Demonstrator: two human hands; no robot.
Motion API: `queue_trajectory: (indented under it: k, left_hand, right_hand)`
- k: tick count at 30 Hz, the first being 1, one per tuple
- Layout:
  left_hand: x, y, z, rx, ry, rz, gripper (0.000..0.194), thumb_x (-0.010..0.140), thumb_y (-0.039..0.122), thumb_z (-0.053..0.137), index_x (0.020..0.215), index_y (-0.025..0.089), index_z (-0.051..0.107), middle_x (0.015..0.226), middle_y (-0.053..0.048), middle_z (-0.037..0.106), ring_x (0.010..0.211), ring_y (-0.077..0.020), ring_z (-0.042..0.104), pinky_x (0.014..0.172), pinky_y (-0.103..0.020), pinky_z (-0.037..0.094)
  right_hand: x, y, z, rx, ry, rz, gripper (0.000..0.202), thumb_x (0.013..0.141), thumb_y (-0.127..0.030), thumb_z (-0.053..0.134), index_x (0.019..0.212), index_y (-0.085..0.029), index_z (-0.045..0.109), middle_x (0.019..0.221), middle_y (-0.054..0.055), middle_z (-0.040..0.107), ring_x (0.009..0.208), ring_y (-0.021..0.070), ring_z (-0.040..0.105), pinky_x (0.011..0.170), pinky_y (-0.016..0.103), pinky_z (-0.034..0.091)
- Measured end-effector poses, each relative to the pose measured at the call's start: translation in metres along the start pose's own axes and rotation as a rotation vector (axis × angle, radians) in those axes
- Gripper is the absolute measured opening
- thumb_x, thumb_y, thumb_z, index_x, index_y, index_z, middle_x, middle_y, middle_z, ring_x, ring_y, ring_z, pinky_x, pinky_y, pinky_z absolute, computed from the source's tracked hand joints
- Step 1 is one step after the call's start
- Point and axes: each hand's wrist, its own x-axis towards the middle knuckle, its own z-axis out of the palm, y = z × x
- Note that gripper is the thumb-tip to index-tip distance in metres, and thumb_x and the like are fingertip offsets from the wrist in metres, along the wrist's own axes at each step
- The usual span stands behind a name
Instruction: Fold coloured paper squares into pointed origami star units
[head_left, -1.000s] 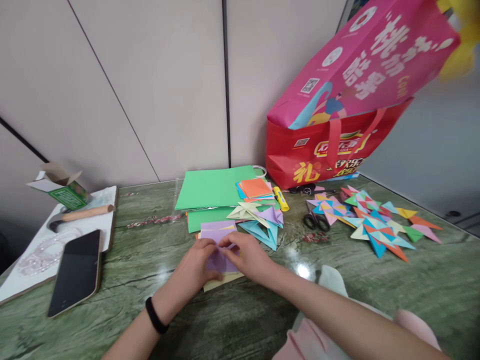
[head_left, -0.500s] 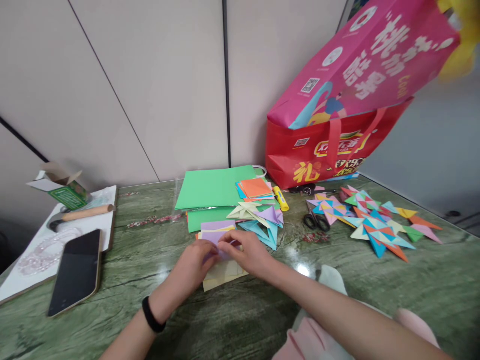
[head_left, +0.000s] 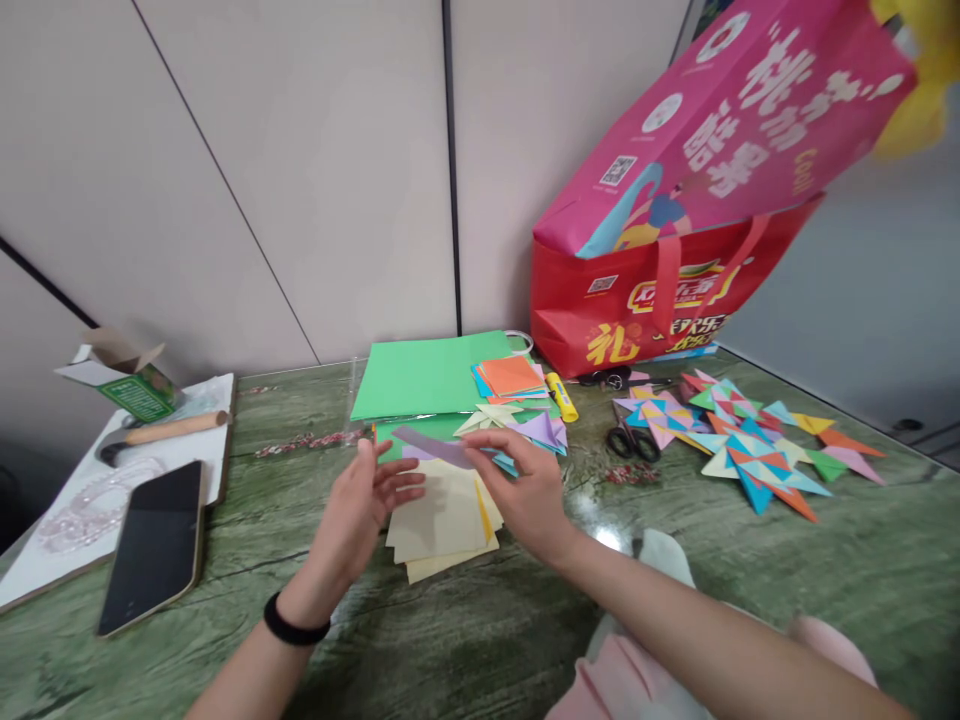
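A purple paper point(head_left: 435, 446), seen nearly edge-on, is pinched at its right end between the thumb and fingers of my right hand point(head_left: 525, 490). My left hand point(head_left: 365, 505) is at the left with its fingers apart and nothing in it, close to the paper's left end. Below both hands lie several cream paper sheets point(head_left: 431, 515) with a yellow edge showing at the right. Just behind, folded light green pieces point(head_left: 491, 415) and a folded purple piece point(head_left: 546, 430) lie near a stack of small squares topped by orange point(head_left: 511, 376).
Green sheets point(head_left: 431, 375), a yellow glue stick point(head_left: 562, 397), scissors point(head_left: 634, 440) and folded paper stars point(head_left: 754, 455) lie on the table. Bags point(head_left: 622, 320) stand behind. Leftward are a phone point(head_left: 154, 545), a sickle point(head_left: 176, 428) and a green box point(head_left: 139, 385).
My right hand has lifted the purple paper off the stack and moved right. My left hand has let go, opened and moved left, so the cream sheets show.
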Motion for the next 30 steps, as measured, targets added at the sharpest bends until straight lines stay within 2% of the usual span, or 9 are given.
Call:
queue_trajectory:
  k: [2, 4, 7, 10, 15, 19, 21, 25, 30]
  left_hand:
    - [-0.002, 0.002, 0.004, -0.255, -0.188, -0.155, 0.052, 0.08, 0.06, 0.04, 0.1, 0.015, 0.057, 0.088, -0.013, 0.071, 0.082, -0.0268, 0.066, 0.075, -0.046, 0.052]
    - [-0.004, 0.003, 0.006, -0.367, -0.268, -0.164, 0.051, 0.083, 0.057, 0.037, 0.1, 0.016, 0.06, 0.097, -0.012, 0.07, 0.09, -0.0265, 0.064, 0.08, -0.046, 0.051]
    - [-0.004, 0.003, 0.005, -0.375, -0.175, -0.14, 0.03, 0.087, 0.038, 0.045, 0.099, 0.017, 0.062, 0.099, -0.009, 0.071, 0.091, -0.024, 0.064, 0.079, -0.042, 0.052]
    - [-0.004, 0.002, 0.004, -0.3, -0.105, -0.169, 0.019, 0.086, 0.022, 0.049, 0.093, 0.013, 0.063, 0.091, -0.009, 0.072, 0.083, -0.0235, 0.065, 0.074, -0.041, 0.055]
    - [-0.009, 0.0, 0.006, -0.172, -0.234, -0.166, 0.029, 0.085, 0.033, 0.051, 0.088, 0.009, 0.066, 0.086, -0.012, 0.071, 0.077, -0.0231, 0.064, 0.063, -0.037, 0.058]
    - [-0.009, 0.0, 0.007, -0.187, -0.249, -0.09, 0.043, 0.081, 0.049, 0.05, 0.093, 0.01, 0.065, 0.091, -0.012, 0.069, 0.083, -0.024, 0.063, 0.064, -0.036, 0.057]
    - [-0.008, -0.001, 0.006, -0.158, -0.266, -0.034, 0.038, 0.077, 0.045, 0.058, 0.096, 0.012, 0.064, 0.094, -0.009, 0.068, 0.085, -0.0233, 0.062, 0.068, -0.035, 0.056]
    - [-0.009, -0.001, 0.004, -0.022, -0.277, 0.013, 0.029, 0.07, 0.023, 0.07, 0.097, 0.016, 0.063, 0.093, -0.004, 0.067, 0.085, -0.0203, 0.061, 0.07, -0.034, 0.056]
    - [-0.01, 0.0, 0.001, -0.012, -0.25, -0.002, 0.035, 0.071, 0.02, 0.067, 0.105, 0.018, 0.06, 0.091, -0.002, 0.067, 0.081, -0.0179, 0.061, 0.067, -0.033, 0.057]
  right_hand:
    - [-0.001, -0.002, 0.001, 0.008, -0.097, -0.046, 0.008, 0.079, -0.017, 0.057, 0.083, -0.019, 0.063, 0.084, 0.003, 0.069, 0.083, 0.0165, 0.063, 0.08, 0.029, 0.047]
    - [-0.003, -0.002, 0.002, 0.011, -0.195, -0.083, 0.009, 0.08, -0.016, 0.056, 0.084, -0.02, 0.064, 0.082, 0.003, 0.069, 0.083, 0.0168, 0.062, 0.08, 0.03, 0.046]
    - [-0.004, 0.001, 0.004, -0.008, -0.267, -0.11, 0.011, 0.081, -0.017, 0.054, 0.085, -0.02, 0.063, 0.08, 0.003, 0.067, 0.078, 0.0162, 0.061, 0.071, 0.028, 0.047]
    - [-0.003, 0.004, 0.004, -0.053, -0.259, -0.069, 0.008, 0.08, -0.019, 0.056, 0.084, -0.02, 0.063, 0.081, 0.004, 0.065, 0.079, 0.0167, 0.06, 0.073, 0.029, 0.046]
    - [-0.001, 0.009, 0.002, -0.099, -0.213, 0.041, 0.003, 0.076, -0.02, 0.06, 0.075, -0.018, 0.062, 0.104, 0.008, 0.059, 0.099, 0.0202, 0.054, 0.084, 0.033, 0.043]
    - [-0.002, 0.014, 0.004, -0.052, -0.252, 0.201, 0.006, 0.078, -0.022, 0.056, 0.076, -0.018, 0.061, 0.079, 0.004, 0.065, 0.07, 0.0152, 0.058, 0.062, 0.025, 0.045]
    - [-0.003, 0.016, 0.005, -0.048, -0.231, 0.23, 0.008, 0.078, -0.023, 0.056, 0.076, -0.017, 0.061, 0.071, 0.002, 0.064, 0.061, 0.0136, 0.056, 0.056, 0.024, 0.044]
    - [-0.003, 0.018, 0.005, -0.014, -0.188, 0.224, 0.011, 0.077, -0.024, 0.058, 0.085, -0.017, 0.063, 0.077, 0.003, 0.066, 0.06, 0.0131, 0.055, 0.053, 0.023, 0.043]
    - [0.0, 0.015, 0.003, -0.038, -0.203, 0.14, 0.013, 0.079, -0.022, 0.057, 0.085, -0.019, 0.068, 0.08, 0.004, 0.069, 0.067, 0.0146, 0.058, 0.059, 0.025, 0.043]
